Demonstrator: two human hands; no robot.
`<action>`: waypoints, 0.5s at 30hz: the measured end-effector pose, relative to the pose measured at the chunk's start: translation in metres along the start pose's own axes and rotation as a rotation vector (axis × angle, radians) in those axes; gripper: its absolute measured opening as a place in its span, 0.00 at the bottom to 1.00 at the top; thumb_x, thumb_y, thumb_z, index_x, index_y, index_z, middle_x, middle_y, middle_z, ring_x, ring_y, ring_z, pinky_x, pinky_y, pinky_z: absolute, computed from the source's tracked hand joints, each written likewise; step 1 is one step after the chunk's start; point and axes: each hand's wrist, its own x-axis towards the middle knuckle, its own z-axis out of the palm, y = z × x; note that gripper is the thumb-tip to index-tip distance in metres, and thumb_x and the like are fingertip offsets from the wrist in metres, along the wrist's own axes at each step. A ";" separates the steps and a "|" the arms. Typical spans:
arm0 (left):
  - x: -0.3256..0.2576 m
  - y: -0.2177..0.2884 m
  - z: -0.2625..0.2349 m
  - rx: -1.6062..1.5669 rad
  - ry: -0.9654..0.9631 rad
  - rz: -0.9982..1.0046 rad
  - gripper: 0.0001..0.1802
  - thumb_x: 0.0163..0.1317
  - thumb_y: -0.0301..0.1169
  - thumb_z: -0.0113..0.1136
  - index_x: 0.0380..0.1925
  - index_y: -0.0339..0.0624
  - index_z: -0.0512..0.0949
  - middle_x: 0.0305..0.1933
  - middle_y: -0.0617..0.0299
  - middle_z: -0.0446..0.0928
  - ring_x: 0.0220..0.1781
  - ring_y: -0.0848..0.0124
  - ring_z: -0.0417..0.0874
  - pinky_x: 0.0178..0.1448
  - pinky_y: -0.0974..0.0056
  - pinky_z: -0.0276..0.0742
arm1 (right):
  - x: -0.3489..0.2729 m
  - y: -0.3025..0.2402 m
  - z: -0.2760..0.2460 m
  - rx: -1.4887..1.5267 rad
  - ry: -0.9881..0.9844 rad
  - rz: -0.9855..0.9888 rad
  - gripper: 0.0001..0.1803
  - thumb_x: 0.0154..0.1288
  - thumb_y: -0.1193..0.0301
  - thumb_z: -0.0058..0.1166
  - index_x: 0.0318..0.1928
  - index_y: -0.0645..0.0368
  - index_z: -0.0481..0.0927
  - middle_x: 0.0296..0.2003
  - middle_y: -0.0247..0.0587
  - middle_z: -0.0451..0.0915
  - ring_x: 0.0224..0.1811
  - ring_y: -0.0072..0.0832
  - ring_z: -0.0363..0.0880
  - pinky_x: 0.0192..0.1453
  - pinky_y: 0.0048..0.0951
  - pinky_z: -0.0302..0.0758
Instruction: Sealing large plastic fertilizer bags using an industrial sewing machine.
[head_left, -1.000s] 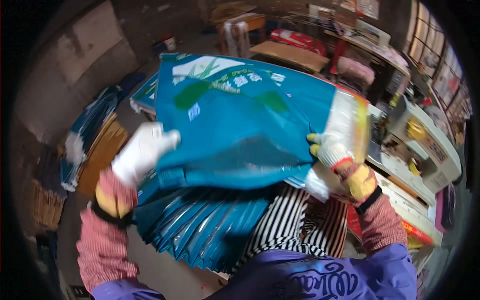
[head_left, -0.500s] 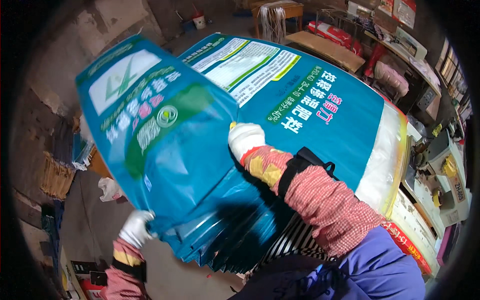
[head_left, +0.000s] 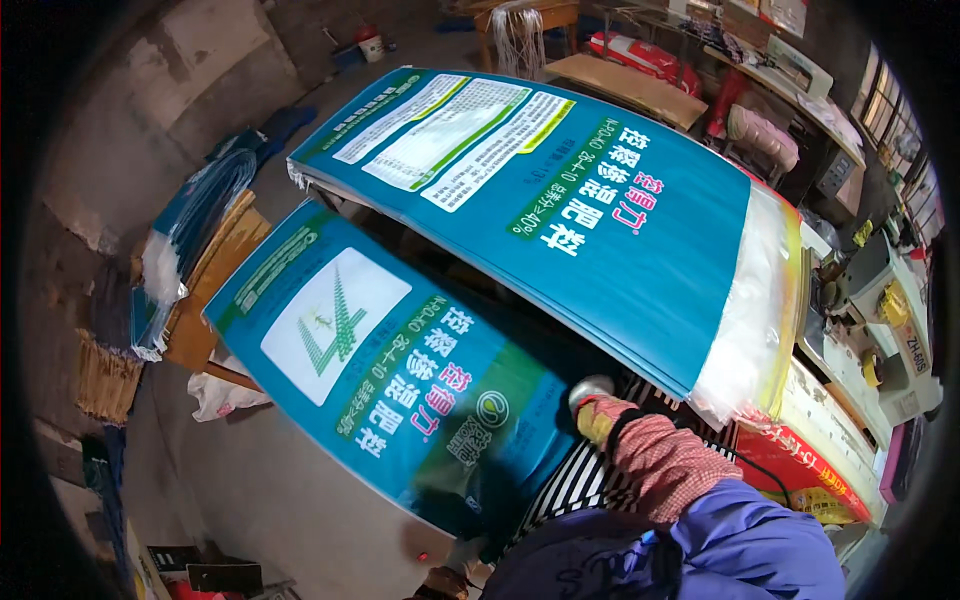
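Below centre, the right hand (head_left: 591, 388), its grip impossible to tell, nears the lower blue bag (head_left: 400, 378), which could slip if loosely held.

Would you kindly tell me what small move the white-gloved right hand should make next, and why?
I would probably shift the white-gloved right hand to the near edge of the stacked, flat teal printed bags: that edge is close by, and the separate teal printed bag at lower left already lies spread out.
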 end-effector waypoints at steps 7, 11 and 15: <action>-0.005 0.024 -0.053 -0.222 0.434 -0.651 0.20 0.59 0.45 0.48 0.29 0.39 0.78 0.28 0.47 0.79 0.33 0.54 0.80 0.38 0.54 0.72 | 0.006 -0.008 -0.023 -0.090 0.758 0.193 0.24 0.67 0.53 0.35 0.46 0.56 0.79 0.45 0.50 0.78 0.48 0.45 0.77 0.53 0.45 0.70; -0.009 -0.016 -0.048 -0.002 0.290 -0.303 0.16 0.61 0.37 0.49 0.30 0.33 0.76 0.26 0.46 0.78 0.29 0.56 0.79 0.35 0.55 0.70 | -0.004 0.001 -0.017 0.020 0.546 0.024 0.24 0.66 0.53 0.36 0.46 0.55 0.78 0.45 0.50 0.78 0.48 0.45 0.77 0.54 0.44 0.70; -0.014 -0.024 -0.089 0.183 0.081 -0.012 0.17 0.63 0.38 0.46 0.31 0.33 0.76 0.28 0.51 0.79 0.32 0.54 0.79 0.38 0.56 0.72 | -0.035 0.020 -0.012 -0.067 0.535 -0.141 0.23 0.66 0.53 0.37 0.46 0.55 0.78 0.46 0.50 0.78 0.47 0.44 0.76 0.55 0.44 0.69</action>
